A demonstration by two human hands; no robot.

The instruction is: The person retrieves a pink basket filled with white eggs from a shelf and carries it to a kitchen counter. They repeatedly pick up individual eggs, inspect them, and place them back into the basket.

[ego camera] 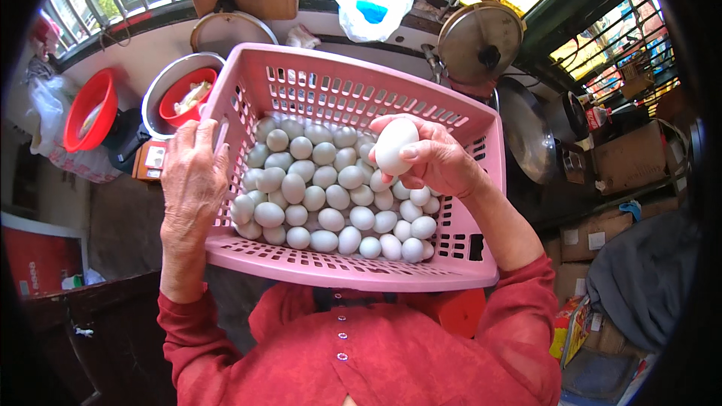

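Observation:
A pink plastic basket point(361, 277) with slotted walls stands before me. Many pale bluish-white eggs point(337, 197) lie piled in it, filling most of its floor. My right hand point(437, 158) holds one white egg point(396, 146) between thumb and fingers, above the right part of the pile. On the basket's left rim rests my left hand point(194, 180), its fingers over the edge by the handle slot; its grip on the rim is partly hidden.
Red plastic bowls point(93, 110) and a metal basin point(155, 87) are at the left. Behind the basket are a white plastic bag point(375, 5) and a glass pot lid point(479, 39). A wok point(527, 129) and cardboard boxes point(629, 160) stand at the right.

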